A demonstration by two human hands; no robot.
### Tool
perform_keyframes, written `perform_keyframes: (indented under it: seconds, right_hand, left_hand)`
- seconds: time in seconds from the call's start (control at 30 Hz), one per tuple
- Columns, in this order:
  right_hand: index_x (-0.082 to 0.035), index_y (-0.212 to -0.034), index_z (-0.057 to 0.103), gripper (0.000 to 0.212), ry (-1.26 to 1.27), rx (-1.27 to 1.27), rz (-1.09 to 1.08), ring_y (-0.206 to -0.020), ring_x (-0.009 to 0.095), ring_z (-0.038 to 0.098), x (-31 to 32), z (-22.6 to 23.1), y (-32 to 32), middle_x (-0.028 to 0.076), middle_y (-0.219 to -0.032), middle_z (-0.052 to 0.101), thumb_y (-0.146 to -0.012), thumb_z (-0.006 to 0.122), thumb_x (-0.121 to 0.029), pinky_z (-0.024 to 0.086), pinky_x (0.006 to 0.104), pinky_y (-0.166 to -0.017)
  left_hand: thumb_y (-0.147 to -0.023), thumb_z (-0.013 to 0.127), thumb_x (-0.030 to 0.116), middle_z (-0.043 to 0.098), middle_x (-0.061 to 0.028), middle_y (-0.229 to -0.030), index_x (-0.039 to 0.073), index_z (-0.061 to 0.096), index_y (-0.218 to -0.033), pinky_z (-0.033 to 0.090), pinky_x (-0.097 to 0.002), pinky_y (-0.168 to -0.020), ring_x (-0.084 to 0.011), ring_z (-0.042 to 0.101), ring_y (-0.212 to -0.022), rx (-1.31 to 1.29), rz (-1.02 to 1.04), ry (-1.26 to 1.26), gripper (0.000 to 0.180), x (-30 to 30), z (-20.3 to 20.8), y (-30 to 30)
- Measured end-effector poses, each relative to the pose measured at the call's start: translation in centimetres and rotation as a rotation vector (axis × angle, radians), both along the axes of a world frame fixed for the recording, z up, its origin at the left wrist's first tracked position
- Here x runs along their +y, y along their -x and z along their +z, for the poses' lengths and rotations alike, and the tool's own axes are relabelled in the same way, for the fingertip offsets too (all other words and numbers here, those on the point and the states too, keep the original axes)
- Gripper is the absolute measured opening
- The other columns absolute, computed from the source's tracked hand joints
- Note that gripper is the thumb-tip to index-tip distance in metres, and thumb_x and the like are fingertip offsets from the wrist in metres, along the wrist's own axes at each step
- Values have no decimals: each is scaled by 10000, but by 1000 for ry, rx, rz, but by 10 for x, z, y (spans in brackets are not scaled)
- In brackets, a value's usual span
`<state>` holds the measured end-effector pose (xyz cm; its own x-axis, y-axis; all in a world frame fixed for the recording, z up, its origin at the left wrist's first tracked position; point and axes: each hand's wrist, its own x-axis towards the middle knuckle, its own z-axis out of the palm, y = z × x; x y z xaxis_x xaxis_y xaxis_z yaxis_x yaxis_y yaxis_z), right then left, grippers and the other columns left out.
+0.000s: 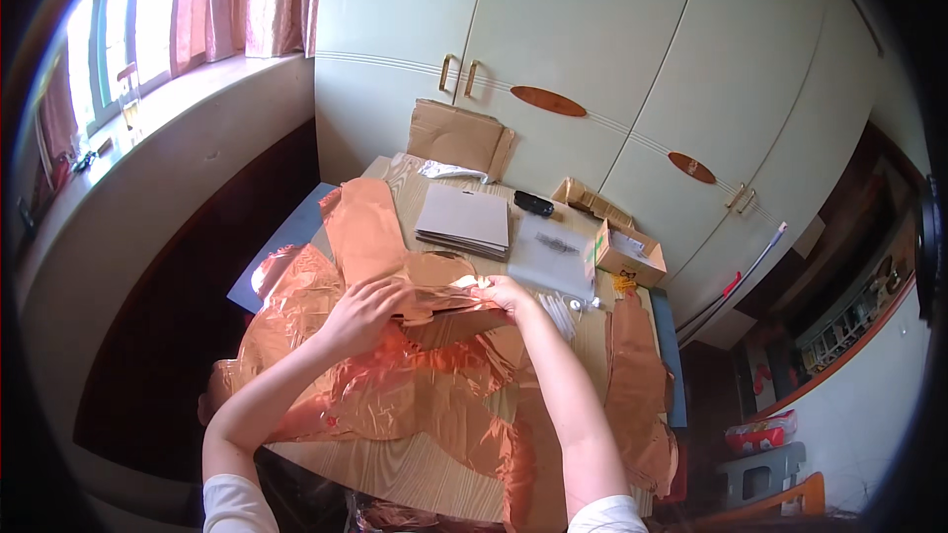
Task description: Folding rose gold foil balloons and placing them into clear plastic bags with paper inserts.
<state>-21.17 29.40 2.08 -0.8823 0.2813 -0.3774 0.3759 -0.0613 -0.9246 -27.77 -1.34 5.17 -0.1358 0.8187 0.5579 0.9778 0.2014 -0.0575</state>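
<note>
Crumpled copper-coloured foil [375,400] is spread over the wooden table in front of me, with torn, ragged edges. Both hands are at a raised, folded strip of foil [434,298] near the middle of the table. My left hand [373,308] lies over its left end, fingers bent down onto it. At the other end, my right hand [502,296] pinches the strip between thumb and fingers. A flatter foil piece [365,227] extends away beyond my left hand. The undersides of my fingers are hidden.
Beyond the hands are a stack of grey boards [462,219], a clear plastic sheet [549,252], a black object [533,203] and a small open carton [632,255]. More foil [632,385] drapes the table's right side. Flattened cardboard [459,136] leans against the cabinet [573,20].
</note>
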Motion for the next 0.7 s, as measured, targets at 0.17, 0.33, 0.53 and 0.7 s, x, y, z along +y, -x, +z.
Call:
perform_keyframes:
  seconds: [0.17, 0.33, 0.53, 0.7]
  right_hand:
    - [28, -945, 602, 147, -52, 102, 5, -655, 100, 589, -7, 26, -56, 67, -833, 642, -826, 670, -25, 456, 241, -532]
    - [7, -1245, 471, 444, -155, 309, -101, -850, 129, 604, 17, 35, -123, 57, -1076, 574, -852, 657, -77, 497, 245, -740]
    - [-95, -1360, 359, 521, 372, 766, -379, -961, 184, 603, -19, 83, -245, 78, -1168, 543, -924, 591, -258, 493, 322, -869]
    - [-90, -1349, 420, 567, -849, 307, -112, -1186, 308, 483, -47, -26, -327, 120, -1346, 448, -926, 498, -459, 381, 441, -1011]
  left_hand:
    - [-684, 613, 124, 617, -45, -692, 88, 614, -822, 493, -361, -649, -246, 632, -712, -61, 72, -52, 143, 1, 5, -5]
    - [-747, 622, 112, 632, -48, -706, 81, 628, -820, 499, -359, -561, -245, 633, -651, -200, -13, -188, 80, 24, 38, -42]
    - [-762, 679, 135, 631, -67, -711, 74, 644, -803, 506, -335, -553, -244, 623, -629, -264, -221, -269, 81, 30, 82, -110]
    - [-756, 702, 145, 611, -62, -684, 68, 653, -797, 491, -338, -539, -234, 611, -600, -357, -312, -347, 100, 23, 81, -141]
